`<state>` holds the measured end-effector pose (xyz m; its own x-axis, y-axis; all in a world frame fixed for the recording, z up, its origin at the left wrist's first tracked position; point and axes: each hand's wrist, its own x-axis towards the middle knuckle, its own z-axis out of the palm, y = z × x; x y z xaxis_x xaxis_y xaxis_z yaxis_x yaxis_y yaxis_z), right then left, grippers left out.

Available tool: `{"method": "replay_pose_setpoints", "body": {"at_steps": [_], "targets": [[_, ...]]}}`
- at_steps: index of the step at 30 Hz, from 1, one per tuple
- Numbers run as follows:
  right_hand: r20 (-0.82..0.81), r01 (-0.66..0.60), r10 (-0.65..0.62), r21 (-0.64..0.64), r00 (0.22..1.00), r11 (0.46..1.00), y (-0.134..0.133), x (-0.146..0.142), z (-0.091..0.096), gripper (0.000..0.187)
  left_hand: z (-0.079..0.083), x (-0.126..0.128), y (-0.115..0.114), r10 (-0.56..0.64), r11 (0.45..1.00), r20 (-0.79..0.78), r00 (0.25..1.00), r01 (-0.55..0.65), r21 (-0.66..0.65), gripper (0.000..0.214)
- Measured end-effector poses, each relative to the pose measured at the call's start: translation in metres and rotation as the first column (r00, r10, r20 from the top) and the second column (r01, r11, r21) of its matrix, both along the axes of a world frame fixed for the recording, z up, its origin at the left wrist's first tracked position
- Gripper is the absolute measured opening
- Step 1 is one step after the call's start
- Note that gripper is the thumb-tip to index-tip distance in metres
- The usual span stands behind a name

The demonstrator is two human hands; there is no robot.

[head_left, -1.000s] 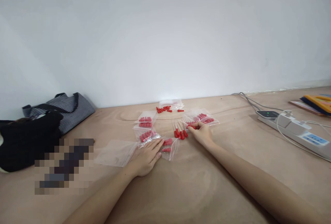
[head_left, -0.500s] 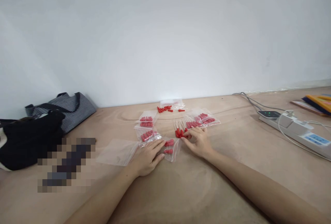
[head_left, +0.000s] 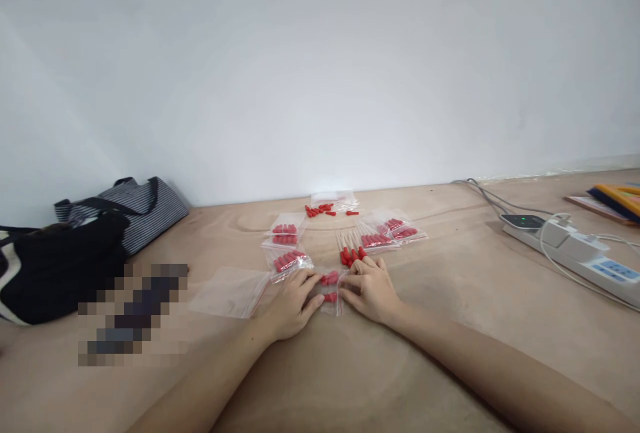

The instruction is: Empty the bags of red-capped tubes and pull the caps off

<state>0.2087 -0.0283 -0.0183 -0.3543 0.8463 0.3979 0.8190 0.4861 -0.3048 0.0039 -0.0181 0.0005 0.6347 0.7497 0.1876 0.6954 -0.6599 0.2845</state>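
A small clear zip bag (head_left: 326,309) with a few red pieces (head_left: 330,278) inside lies flat on the table between my hands. The fingers and thumb of my left hand (head_left: 294,305) close on its left side. On the other side, my right hand (head_left: 371,292) has its fingertips curled together at the zip edge; anything small between them is hidden. Just beyond my right hand is a loose group of red-ended pieces (head_left: 353,256) with thin pale sticks pointing away. A flat clear bag (head_left: 227,293) rests left of my left hand.
Filled zip bags (head_left: 287,260) lie to the left and more bags (head_left: 377,240) to the right. Farther back are loose red pieces (head_left: 320,209). A black bag (head_left: 65,273) and striped bag (head_left: 157,210) stand left; a power strip (head_left: 575,250) with cables lies right.
My right hand has moved from the loose red-ended pieces toward me, to the zip edge of the bag. My left hand's fingers have curled in slightly on the bag.
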Motion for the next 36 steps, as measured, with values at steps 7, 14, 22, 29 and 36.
{"method": "replay_pose_setpoints", "body": {"at_steps": [7,14,22,29,36], "targets": [[0.099,0.058,-0.062,0.035,0.993,0.998,-0.002,-0.003,-0.001,0.028,0.004,0.005,0.000,0.032,0.999,0.055,0.998,-0.032,0.000,0.030],[0.027,0.053,-0.051,-0.073,0.998,0.996,0.005,-0.002,-0.001,0.024,0.003,0.005,0.001,0.038,0.999,0.038,0.999,-0.037,-0.015,0.027],[0.037,-0.024,0.027,-0.067,0.999,0.997,0.004,-0.004,0.005,0.045,-0.003,0.002,0.004,0.020,0.999,0.032,0.999,-0.019,-0.040,0.033],[0.017,-0.015,0.015,0.004,1.000,1.000,0.003,-0.007,0.003,0.042,0.000,0.003,0.003,0.021,0.999,0.005,1.000,-0.020,-0.048,0.035],[0.012,-0.075,0.074,0.048,0.997,0.996,-0.001,-0.015,0.001,0.022,0.001,0.002,0.004,0.000,0.997,-0.070,0.998,-0.005,-0.078,0.040]]}}
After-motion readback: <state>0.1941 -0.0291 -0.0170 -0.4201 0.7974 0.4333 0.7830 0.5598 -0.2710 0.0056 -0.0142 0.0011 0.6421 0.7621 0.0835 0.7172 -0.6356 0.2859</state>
